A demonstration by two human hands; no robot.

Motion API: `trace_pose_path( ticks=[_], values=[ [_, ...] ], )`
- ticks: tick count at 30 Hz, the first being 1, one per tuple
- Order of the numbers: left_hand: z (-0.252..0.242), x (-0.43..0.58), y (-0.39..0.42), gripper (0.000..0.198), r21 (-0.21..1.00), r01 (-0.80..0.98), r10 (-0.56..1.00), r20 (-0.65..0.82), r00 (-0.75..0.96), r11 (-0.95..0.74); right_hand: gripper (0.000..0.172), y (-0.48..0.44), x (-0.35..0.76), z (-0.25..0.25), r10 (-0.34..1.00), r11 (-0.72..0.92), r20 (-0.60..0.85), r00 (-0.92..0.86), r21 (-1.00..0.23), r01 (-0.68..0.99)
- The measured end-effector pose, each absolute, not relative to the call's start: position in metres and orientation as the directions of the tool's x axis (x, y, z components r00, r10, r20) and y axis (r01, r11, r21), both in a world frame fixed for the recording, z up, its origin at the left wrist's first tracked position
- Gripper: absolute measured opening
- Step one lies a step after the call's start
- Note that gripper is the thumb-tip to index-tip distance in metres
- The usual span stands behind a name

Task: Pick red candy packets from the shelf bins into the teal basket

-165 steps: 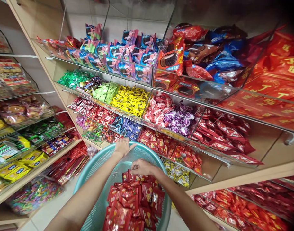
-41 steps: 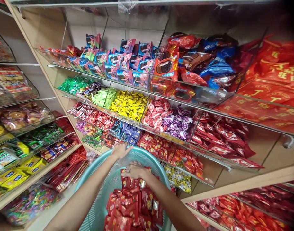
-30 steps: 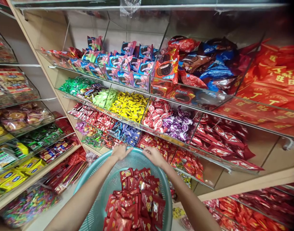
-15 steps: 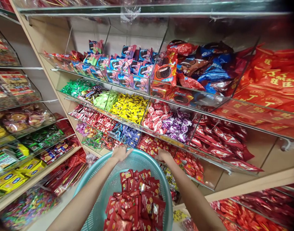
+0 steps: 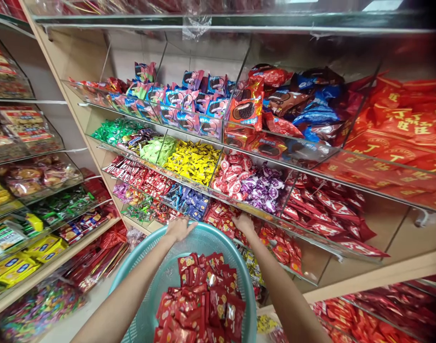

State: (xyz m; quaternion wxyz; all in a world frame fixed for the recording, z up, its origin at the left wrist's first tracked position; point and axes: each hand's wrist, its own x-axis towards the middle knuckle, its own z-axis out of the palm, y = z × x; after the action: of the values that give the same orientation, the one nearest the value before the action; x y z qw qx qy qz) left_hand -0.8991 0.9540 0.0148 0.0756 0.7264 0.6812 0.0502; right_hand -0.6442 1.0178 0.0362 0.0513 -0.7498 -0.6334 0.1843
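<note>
My left hand (image 5: 180,229) is closed over the far rim of a teal plastic basket (image 5: 132,253), its thumb lying along the rim. A heap of small red packets (image 5: 203,297) with a yellow fruit print lies in the basket. Just beyond the rim, to the right, my right hand (image 5: 243,223) reaches into a low shelf compartment at a pile of red candy packets (image 5: 219,216). Its fingertips are lost among the packets, and I cannot make out what they hold.
Clear shelf fronts (image 5: 246,206) slope above the right hand. Higher compartments hold yellow wrapped candies (image 5: 192,162), purple twist candies (image 5: 264,188) and cookie packs (image 5: 243,113). Another shelf rack stands left, with yellow packs (image 5: 19,271). A bag of colourful candies (image 5: 42,307) lies low at left.
My right hand has shifted slightly up and right over the red packets. The left hand stays on the basket rim. The shelves sit a little lower in view.
</note>
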Motion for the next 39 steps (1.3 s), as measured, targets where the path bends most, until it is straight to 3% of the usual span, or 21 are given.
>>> trace_pose_path(
  ticks=[6,16,22,30,39],
  values=[
    [0.02,-0.898,0.952,0.063,0.177,0.982,0.997,-0.042,0.071,-0.063,0.068,1.015,-0.664,0.012,0.95,-0.295,-0.202,0.238,-0.332,0.896],
    [0.019,-0.898,0.954,0.063,0.173,0.983,0.996,-0.038,0.077,-0.069,0.063,1.002,-0.663,-0.003,0.988,-0.147,-0.016,0.155,-0.431,0.89],
    [0.018,-0.898,0.954,0.063,0.168,0.983,0.996,-0.029,0.082,-0.076,0.063,1.006,-0.661,0.0,0.962,-0.193,0.071,0.265,-0.51,0.838],
    [0.015,-0.898,0.954,0.063,0.173,0.982,0.997,-0.016,0.078,-0.074,0.068,1.009,-0.658,-0.017,0.964,-0.226,-0.028,0.263,-0.607,0.762],
    [0.015,-0.897,0.953,0.063,0.168,0.983,0.997,-0.012,0.071,-0.068,0.063,1.007,-0.655,-0.029,0.961,-0.175,0.025,0.276,-0.719,0.673]
  ],
)
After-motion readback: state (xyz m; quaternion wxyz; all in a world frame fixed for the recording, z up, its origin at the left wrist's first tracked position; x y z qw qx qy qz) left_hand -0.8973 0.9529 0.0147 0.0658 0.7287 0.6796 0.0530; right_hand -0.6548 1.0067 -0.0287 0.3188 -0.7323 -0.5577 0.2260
